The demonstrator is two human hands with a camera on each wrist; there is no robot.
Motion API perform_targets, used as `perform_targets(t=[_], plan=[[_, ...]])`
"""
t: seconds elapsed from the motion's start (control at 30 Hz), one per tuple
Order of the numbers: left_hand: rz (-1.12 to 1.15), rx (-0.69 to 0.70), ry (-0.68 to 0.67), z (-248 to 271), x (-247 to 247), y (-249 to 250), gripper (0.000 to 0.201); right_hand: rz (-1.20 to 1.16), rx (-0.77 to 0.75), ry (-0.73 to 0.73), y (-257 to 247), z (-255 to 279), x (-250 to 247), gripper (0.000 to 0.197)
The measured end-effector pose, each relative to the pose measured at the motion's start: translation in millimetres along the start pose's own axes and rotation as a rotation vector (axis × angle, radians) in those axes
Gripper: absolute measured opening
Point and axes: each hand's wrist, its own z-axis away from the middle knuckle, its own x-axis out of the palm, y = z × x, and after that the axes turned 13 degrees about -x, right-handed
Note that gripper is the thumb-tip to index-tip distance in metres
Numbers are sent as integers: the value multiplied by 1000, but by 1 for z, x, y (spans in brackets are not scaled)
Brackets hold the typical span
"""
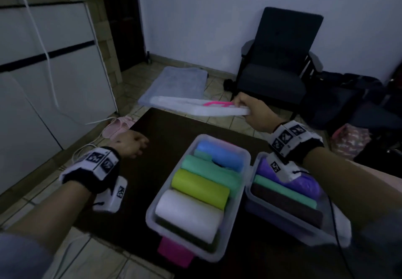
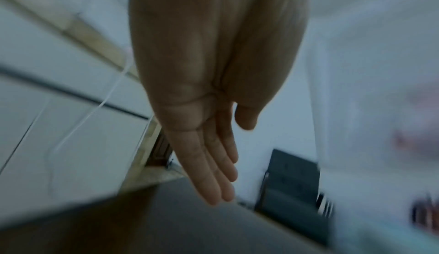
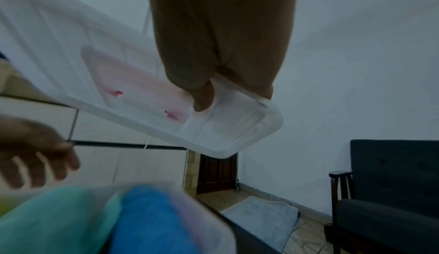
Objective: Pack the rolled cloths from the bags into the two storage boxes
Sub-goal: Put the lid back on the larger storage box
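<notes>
A dark table (image 1: pixel 165 126) fills the near middle of the scene, set on a tiled floor (image 1: pixel 219 87); at the far right stands a dark armchair (image 1: pixel 280 61) against the pale wall, and to the left a white cabinet (image 1: pixel 54 65) with a white cable hanging down its front; a grey mat (image 1: pixel 176 82) lies on the tiles beyond the table, with pink slippers (image 1: pixel 118 125) near its left far corner. Two clear storage boxes sit side by side on the table, touching or nearly so; the left box (image 1: pixel 152 204) holds rolled cloths in a row from near to far: a white roll (image 1: pixel 189 213), a lime roll (image 1: pixel 200 188), a teal roll (image 1: pixel 208 170) and a blue roll (image 1: pixel 219 153), with a pink latch (image 1: pixel 174 251) at its near end; the right box (image 1: pixel 304 228), partly hidden by the right forearm, holds purple, teal and dark brown rolls. The right hand (image 1: pixel 254 113) holds a clear lid (image 1: pixel 195 108) with a pink handle above the far side of the table, roughly level, thumb on top and fingers (image 3: pixel 202 98) curled under its right end. The left hand (image 1: pixel 128 142) hovers to the left of the boxes, touching nothing; its fingers (image 2: pixel 213 168) lie straight and together in the wrist view.
</notes>
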Motion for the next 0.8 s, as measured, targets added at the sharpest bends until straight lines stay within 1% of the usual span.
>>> perform_targets(t=[0.03, 0.1, 0.13, 0.17, 0.23, 0.27, 0.33, 0.37, 0.43, 0.5, 0.53, 0.57, 0.6, 0.67, 0.73, 0.8], plan=[[105, 3, 10, 9, 1, -8, 31, 9, -63, -3, -7, 11, 2, 33], [301, 6, -19, 30, 8, -18, 40, 89, -113, -49, -22, 31, 10, 27], [356, 4, -35, 42, 11, -19, 46, 102, -150, -76, -25, 40, 17, 25], [362, -8, -52, 54, 15, -19, 52, 86, -206, -109, -28, 49, 24, 25], [289, -29, -88, 73, 25, -20, 60, 119, -278, -181, -28, 61, 35, 38], [209, -34, -96, 80, 31, -21, 61, 167, -262, -213, -31, 67, 38, 44], [34, -26, -104, 93, 43, -22, 51, 291, -136, -358, -38, 80, 38, 53], [-42, -13, -99, 100, 50, -22, 45, 316, -103, -422, -41, 85, 38, 56], [-121, -12, -68, 108, 61, -22, 37, 320, -79, -537, -41, 91, 39, 63], [-150, -34, -20, 115, 68, -23, 40, 246, -13, -616, -35, 90, 39, 63], [-150, -46, -7, 117, 72, -25, 42, 149, 33, -616, -35, 89, 37, 60], [-143, -59, -1, 119, 76, -27, 43, 51, 63, -567, -38, 87, 36, 56], [-134, -62, 10, 121, 79, -29, 43, -27, 85, -472, -41, 84, 36, 51], [-130, -52, 35, 124, 85, -32, 45, -88, 101, -307, -41, 78, 38, 40], [-144, -47, 43, 125, 91, -36, 49, -16, 149, -261, -38, 70, 46, 26], [-165, -99, 51, 125, 96, -40, 58, 135, 229, -279, -33, 63, 58, 22]])
